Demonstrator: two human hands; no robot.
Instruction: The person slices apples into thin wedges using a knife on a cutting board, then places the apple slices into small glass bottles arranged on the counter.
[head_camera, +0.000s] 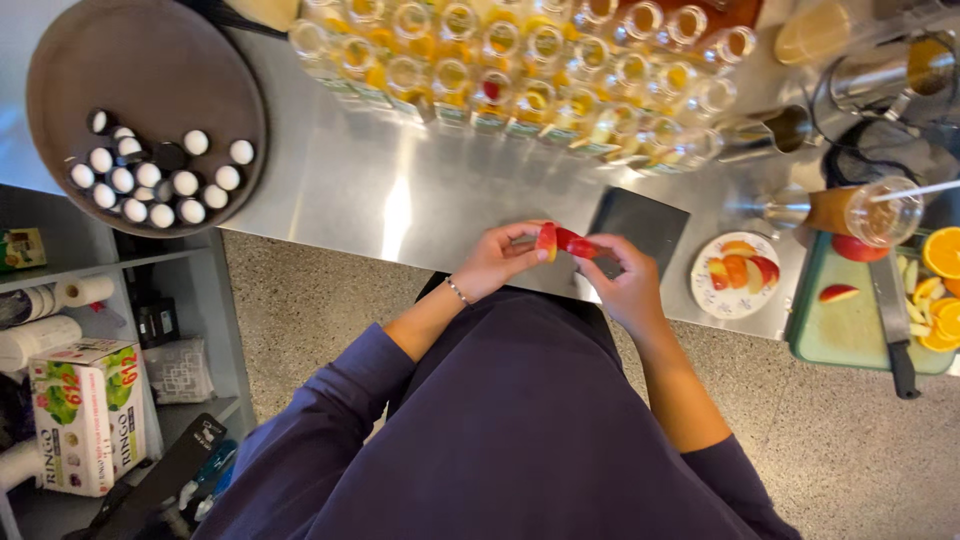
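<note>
An apple wedge (560, 241) is pinched between the left hand (497, 262) and right hand (622, 283) over the worktop's (330, 190) near edge. Several slices are already laid on the plate (706, 296); one remains on the cutting board (850, 335).

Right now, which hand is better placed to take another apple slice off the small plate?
The right hand, most likely. The plate with apple slices sits just beside it on the counter, while the left hand is farther away. Both hands currently pinch apple pieces.
</note>
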